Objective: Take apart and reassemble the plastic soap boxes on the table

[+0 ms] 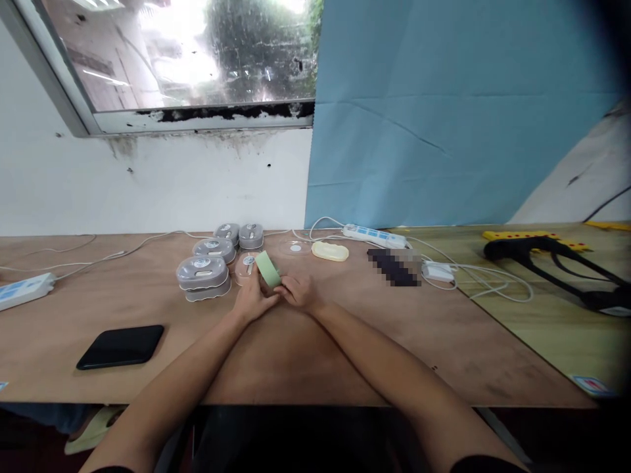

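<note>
A pale green, band-like piece [267, 269] is held up at a tilt just above the table; its exact kind cannot be made out. My left hand [251, 300] closes on its left side, fingers partly hidden behind it. At its lower right end, the bent fingers of my right hand [297, 291] pinch it. Just behind my left fingers sits an oval container with an orange-pink tint [245, 266] and a round white label. Grey oval containers with clear lids [203, 276] stand to the left, some stacked. Behind my right hand lies a clear lid [295, 248].
A pale yellow oval tray [330, 251] lies right of the clear lid. Power strips [374, 236] and white cables run along the back. A black phone [121, 346] lies front left. Far right are a black frame-like object [562, 269] and a dark blurred patch [397, 268] nearer.
</note>
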Demonstrator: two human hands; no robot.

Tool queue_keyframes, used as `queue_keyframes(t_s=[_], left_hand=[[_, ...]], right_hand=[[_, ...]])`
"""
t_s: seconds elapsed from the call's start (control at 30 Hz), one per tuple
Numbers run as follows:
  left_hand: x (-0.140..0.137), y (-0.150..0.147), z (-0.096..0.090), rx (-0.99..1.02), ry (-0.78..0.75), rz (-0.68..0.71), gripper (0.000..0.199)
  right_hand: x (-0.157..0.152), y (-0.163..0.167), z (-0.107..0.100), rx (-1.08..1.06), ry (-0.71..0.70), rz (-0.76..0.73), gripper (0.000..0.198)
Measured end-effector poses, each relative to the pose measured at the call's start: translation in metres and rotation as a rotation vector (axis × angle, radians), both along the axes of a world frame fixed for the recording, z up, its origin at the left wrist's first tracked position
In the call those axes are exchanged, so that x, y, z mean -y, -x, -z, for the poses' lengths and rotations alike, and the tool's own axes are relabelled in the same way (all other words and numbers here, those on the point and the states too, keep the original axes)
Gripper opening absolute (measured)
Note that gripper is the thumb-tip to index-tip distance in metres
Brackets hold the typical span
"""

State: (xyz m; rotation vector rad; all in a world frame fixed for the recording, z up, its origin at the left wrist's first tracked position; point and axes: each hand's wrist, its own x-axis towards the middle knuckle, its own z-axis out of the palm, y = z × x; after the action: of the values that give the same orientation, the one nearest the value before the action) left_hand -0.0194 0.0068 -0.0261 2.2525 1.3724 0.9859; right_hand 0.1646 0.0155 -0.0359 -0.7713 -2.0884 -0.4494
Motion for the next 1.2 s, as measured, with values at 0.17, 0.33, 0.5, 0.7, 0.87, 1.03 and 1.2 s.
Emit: queue_keyframes(t_s=[0.17, 0.33, 0.5, 0.7, 0.87, 1.03, 1.2], left_hand=[[0.006, -0.007, -0.001, -0.074, -0.045, 0.207, 0.106], [0.009, -0.010, -0.002, -0.198, -0.102, 0.302, 0.070], [0.008, -0.009, -0.003, -0.226, -0.122, 0.315, 0.060], [0.009, -0.007, -0.005, -0.250, -0.135, 0.323, 0.056], [0.009, -0.007, -0.007, -0.266, -0.139, 0.325, 0.053], [0.009, -0.007, -0.008, -0.277, -0.146, 0.329, 0.051], [0.008, -0.007, -0.006, -0.277, -0.138, 0.334, 0.051]], right_hand=[[-0.017, -0.053, -0.011, -0.050, 0.040, 0.340, 0.032], [-0.022, -0.137, -0.022, -0.291, 0.230, 0.937, 0.030], [-0.013, -0.178, -0.019, -0.308, 0.326, 1.174, 0.038], [-0.011, -0.172, -0.018, -0.139, 0.380, 1.169, 0.035], [-0.014, -0.170, -0.016, -0.107, 0.452, 1.151, 0.035], [-0.024, -0.171, -0.009, -0.090, 0.501, 1.064, 0.036], [-0.036, -0.174, 0.000, -0.191, 0.513, 0.981, 0.034]])
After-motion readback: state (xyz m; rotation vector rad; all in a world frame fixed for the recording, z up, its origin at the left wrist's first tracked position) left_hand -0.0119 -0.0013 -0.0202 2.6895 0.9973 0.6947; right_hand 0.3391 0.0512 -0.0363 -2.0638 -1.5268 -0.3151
